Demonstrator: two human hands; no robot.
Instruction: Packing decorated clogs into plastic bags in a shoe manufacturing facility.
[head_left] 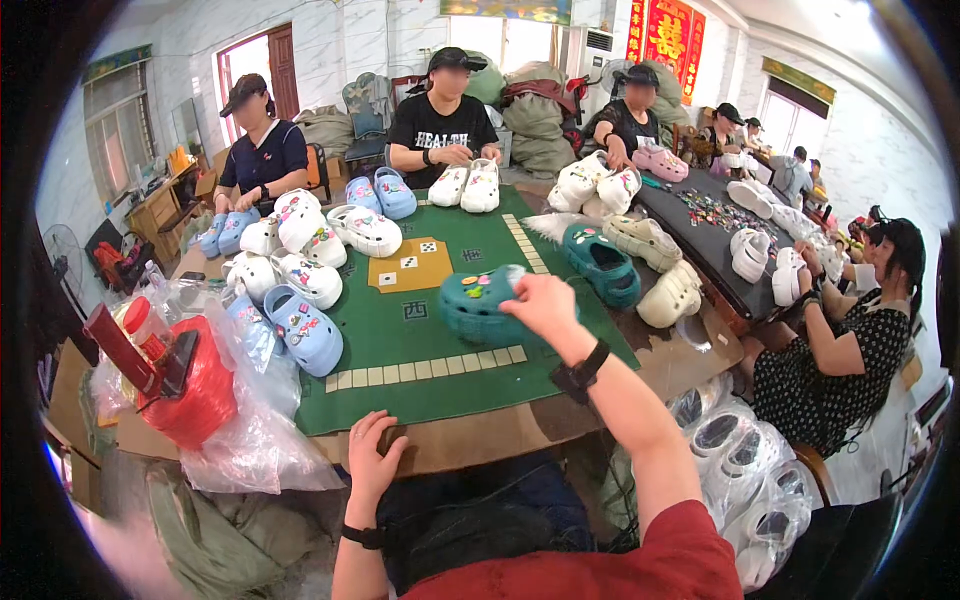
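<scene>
- we have the teal clog [478, 308] over the green mat [365, 350], right of the middle of the bench [450, 457] and just beyond the row of cream tiles [425, 372] along its near edge; blur keeps us from telling whether its sole touches the mat.
- our right hand [545, 308] is closed on the clog's right end, near the opening, so it is the nearer of our hands; from our left hand [372, 455] the clog lies toward the far edge and to the right.
- its long axis runs roughly along the near edge, across our right forearm's line; the charm-covered toe seems to point toward the bench's left end, the heel toward the right.
- our left hand holds nothing, fingers and thumb apart, resting at the near edge.
- beyond our right hand, toward the right edge, we see a second teal clog [602, 265], with cream clogs [668, 293] just beside it.
- toward the left edge sit a light blue clog [303, 330] and a heap of white clogs [300, 225], near a red bundle [195, 400] in clear plastic [262, 450].
- at the far edge, a co-worker handles a white pair [482, 185].
</scene>
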